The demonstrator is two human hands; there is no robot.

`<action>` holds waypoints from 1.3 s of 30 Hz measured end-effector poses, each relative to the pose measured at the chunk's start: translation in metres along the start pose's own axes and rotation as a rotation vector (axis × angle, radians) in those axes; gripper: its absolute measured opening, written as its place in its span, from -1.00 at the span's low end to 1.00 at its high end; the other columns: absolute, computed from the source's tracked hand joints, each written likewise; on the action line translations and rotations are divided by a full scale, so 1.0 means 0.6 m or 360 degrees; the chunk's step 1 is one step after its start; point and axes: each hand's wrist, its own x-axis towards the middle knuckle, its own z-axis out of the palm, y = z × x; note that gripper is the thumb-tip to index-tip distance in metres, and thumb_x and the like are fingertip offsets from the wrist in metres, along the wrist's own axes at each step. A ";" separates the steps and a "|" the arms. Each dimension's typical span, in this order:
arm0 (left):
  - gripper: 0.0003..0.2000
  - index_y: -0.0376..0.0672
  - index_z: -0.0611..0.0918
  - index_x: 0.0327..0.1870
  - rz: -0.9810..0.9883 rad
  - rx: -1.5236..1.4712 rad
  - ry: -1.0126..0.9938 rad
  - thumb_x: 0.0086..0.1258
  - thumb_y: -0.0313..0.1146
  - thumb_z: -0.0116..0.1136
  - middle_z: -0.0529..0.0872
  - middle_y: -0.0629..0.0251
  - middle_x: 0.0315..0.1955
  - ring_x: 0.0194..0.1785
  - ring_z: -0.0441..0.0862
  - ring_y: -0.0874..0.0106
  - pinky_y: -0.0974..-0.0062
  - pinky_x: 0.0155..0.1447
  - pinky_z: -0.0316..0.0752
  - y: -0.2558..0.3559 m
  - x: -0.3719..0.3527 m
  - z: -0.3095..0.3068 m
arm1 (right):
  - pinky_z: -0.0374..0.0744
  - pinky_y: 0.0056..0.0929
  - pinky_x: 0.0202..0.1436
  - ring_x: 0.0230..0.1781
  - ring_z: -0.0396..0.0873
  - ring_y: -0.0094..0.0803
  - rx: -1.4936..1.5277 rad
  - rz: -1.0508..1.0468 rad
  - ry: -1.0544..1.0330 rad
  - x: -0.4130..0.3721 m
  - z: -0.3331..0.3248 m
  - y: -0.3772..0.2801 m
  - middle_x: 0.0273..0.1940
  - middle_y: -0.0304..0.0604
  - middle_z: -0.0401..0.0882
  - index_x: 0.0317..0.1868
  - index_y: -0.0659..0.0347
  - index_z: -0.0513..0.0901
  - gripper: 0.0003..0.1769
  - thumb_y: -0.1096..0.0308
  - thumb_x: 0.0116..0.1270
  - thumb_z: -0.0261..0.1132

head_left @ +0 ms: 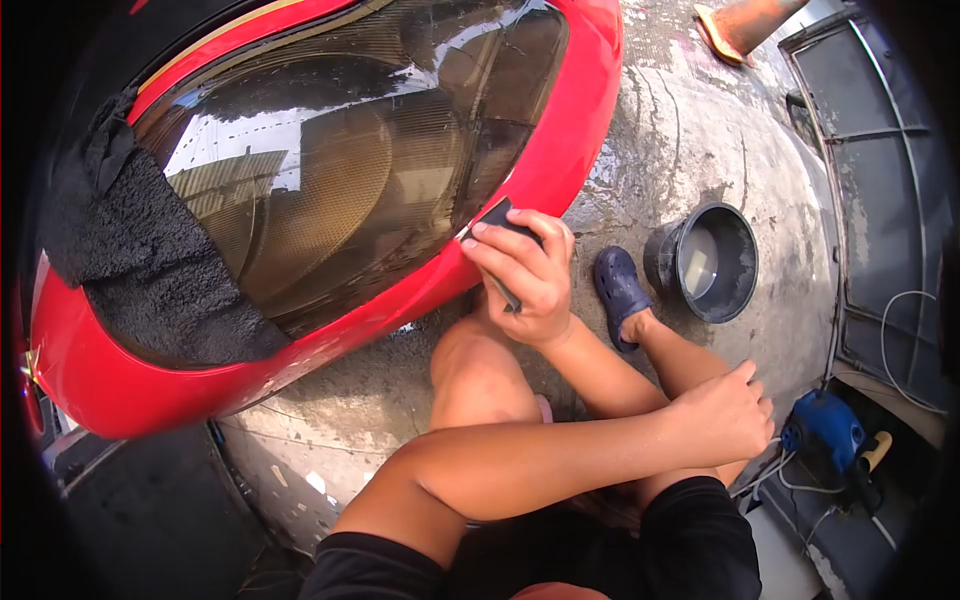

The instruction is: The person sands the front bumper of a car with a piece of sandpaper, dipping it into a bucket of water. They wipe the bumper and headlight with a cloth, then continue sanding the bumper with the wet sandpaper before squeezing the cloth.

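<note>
My right hand (525, 270) grips a thin dark pad (508, 218) against the lower right edge of a headlight (340, 170), where the lens meets the red body panel (390, 300). A dark edge of the pad also shows below the fingers. My left arm crosses over my right forearm, and my left hand (725, 415) rests near my right knee, its fingers curled in a loose fist with nothing seen in them. A black towel (170, 260) drapes over the left end of the headlight and panel.
On the wet concrete floor (760, 170) stands a black bucket (715, 262) with a pale object inside, beside my foot in a dark clog (620, 290). An orange cone (745, 30) is at the top right. A blue machine (825, 430) with cords sits at the lower right.
</note>
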 end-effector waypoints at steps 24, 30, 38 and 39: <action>-0.83 -0.18 0.81 -0.23 -0.0032 -0.0022 -0.0168 0.33 -0.30 0.28 0.83 0.36 -0.35 -0.12 0.76 0.36 0.31 0.11 0.49 -0.002 -0.011 -0.004 | 0.43 -0.10 0.42 0.22 0.59 -0.08 -0.0121 -0.0086 0.0031 0.008 -0.012 0.017 0.11 -0.39 0.85 0.02 -0.05 0.89 -0.64 0.46 0.20 0.54; -0.83 -0.16 0.82 -0.21 -0.0047 0.0012 -0.0191 0.33 -0.31 0.28 0.84 0.34 -0.32 -0.12 0.77 0.34 0.27 0.13 0.50 -0.012 -0.006 -0.003 | 0.45 0.06 0.39 0.24 0.56 -0.11 0.0047 -0.0131 -0.0017 -0.004 0.001 -0.007 0.15 -0.43 0.83 0.05 -0.09 0.88 -0.57 0.39 0.10 0.53; -0.84 -0.12 0.84 -0.23 -0.0075 0.0025 -0.0145 0.41 -0.29 0.28 0.84 0.40 -0.36 -0.15 0.79 0.37 0.23 0.12 0.45 -0.012 -0.005 -0.026 | 0.44 -0.04 0.38 0.19 0.58 -0.12 -0.0038 -0.0101 0.0053 0.004 -0.004 0.021 0.12 -0.42 0.84 0.02 -0.08 0.89 -0.65 0.44 0.23 0.54; -0.84 -0.12 0.84 -0.23 -0.0074 0.0029 -0.0158 0.41 -0.29 0.28 0.84 0.40 -0.36 -0.16 0.78 0.37 0.23 0.12 0.45 -0.010 -0.008 -0.026 | 0.46 -0.04 0.36 0.21 0.58 -0.12 -0.0189 0.0006 0.0164 0.008 0.002 0.053 0.13 -0.43 0.84 0.04 -0.07 0.90 -0.64 0.45 0.24 0.53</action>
